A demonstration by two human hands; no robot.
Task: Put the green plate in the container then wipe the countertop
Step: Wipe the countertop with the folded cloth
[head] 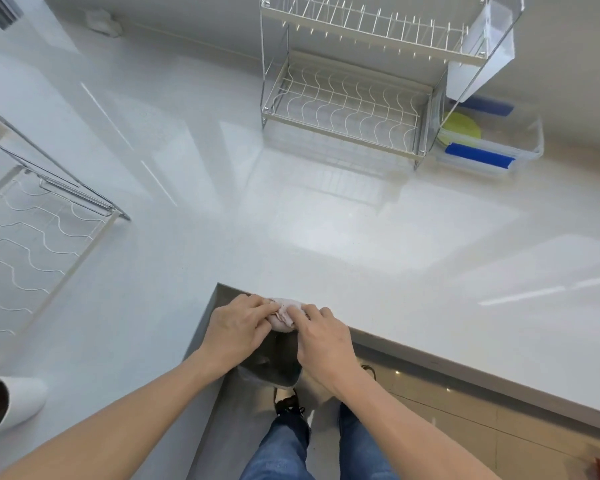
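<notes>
While both hands work at the near inner corner of the desk (326,244), the green plate (459,128) sits far off at upper right, inside the clear plastic container (530,142) w/ blue clip handles, well apart from either hand. Container stands on the desk just right of the two-tier wire dish rack (343,98); part of the plate is hidden behind the rack's leg and a white tray hung on the rack's side.

Closer in, a crumpled pinkish-white cloth (284,315) lies right at the desk's corner edge. Left hand (238,329) has fingers curled onto the cloth's left side; right hand (321,337) presses fingertips onto its right side, so both are pinched on the cloth, nearly touching each other over it. Below the cloth a dark grey piece of fabric hangs down, can't tell what it is.

Further out: a second wire rack (39,216) at the left edge, a white cup (11,403) tilted at lower left w/ something dark inside. Blue jeans and a dark shoe show below the forearms.
</notes>
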